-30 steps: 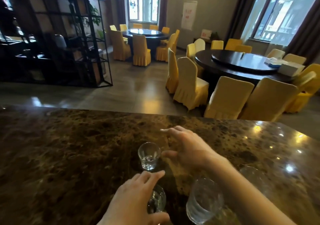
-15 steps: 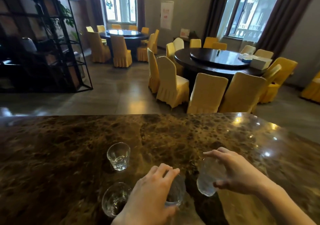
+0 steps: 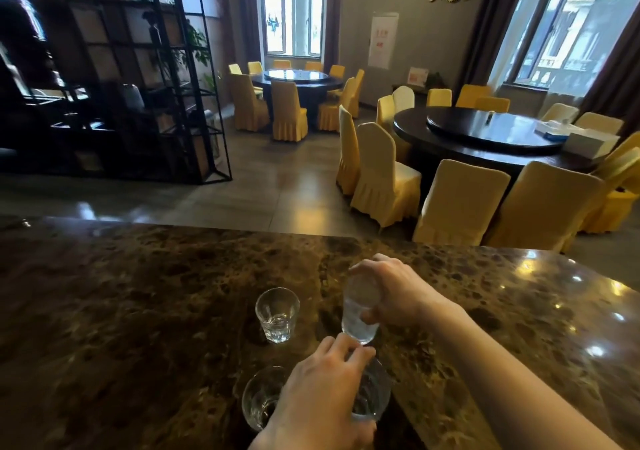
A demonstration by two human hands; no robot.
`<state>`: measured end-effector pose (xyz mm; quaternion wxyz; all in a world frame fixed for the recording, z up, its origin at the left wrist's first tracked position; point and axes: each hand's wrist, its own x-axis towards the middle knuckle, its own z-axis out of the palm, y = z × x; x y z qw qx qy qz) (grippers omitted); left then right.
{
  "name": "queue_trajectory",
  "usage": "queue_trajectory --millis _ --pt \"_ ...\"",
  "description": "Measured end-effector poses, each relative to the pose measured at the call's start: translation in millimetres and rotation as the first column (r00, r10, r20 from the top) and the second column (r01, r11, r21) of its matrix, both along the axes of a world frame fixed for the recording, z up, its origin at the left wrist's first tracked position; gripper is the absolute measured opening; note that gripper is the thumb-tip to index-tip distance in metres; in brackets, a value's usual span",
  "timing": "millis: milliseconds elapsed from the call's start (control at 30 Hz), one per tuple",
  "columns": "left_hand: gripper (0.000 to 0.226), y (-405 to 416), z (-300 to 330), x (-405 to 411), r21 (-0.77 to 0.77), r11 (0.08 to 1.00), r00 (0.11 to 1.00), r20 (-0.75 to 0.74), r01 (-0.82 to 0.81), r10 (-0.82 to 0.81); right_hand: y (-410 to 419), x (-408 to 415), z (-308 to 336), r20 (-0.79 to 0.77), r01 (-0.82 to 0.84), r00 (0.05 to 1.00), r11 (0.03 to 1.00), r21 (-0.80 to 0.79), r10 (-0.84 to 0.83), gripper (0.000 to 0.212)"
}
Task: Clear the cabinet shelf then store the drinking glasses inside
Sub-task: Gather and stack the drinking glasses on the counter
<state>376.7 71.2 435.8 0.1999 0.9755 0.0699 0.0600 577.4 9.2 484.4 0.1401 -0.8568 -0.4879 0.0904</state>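
Clear glass fills both our grips: our right hand (image 3: pixel 391 290) closes around a tilted glass (image 3: pixel 358 311) held just above the bench (image 3: pixel 138 311), and our left hand (image 3: pixel 318 394) wraps a second glass (image 3: pixel 372 397) from above. Just left of it stands a third glass (image 3: pixel 258 399), partly hidden. A fourth glass (image 3: pixel 277 313) stands upright, free, beside the tilted one.

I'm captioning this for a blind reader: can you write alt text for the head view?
Right hand holds a tilted glass above a marble counter; left hand grips another glass. Two more glasses stand nearby.
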Motion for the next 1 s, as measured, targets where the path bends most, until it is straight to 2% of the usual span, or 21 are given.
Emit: queue_trajectory --millis 267,1000 --pt "0.084 13.3 -2.3 4.2 -0.029 0.999 1.0 0.003 -0.021 0.021 38.5 -4.5 -19.2 -0.029 -0.044 0.999 0.999 0.016 0.044 0.079" --pt "0.084 17.9 -11.1 13.3 -0.002 1.0 0.998 0.061 0.02 -0.02 35.5 -4.3 -19.5 -0.108 0.01 0.994 0.999 -0.045 -0.015 0.083"
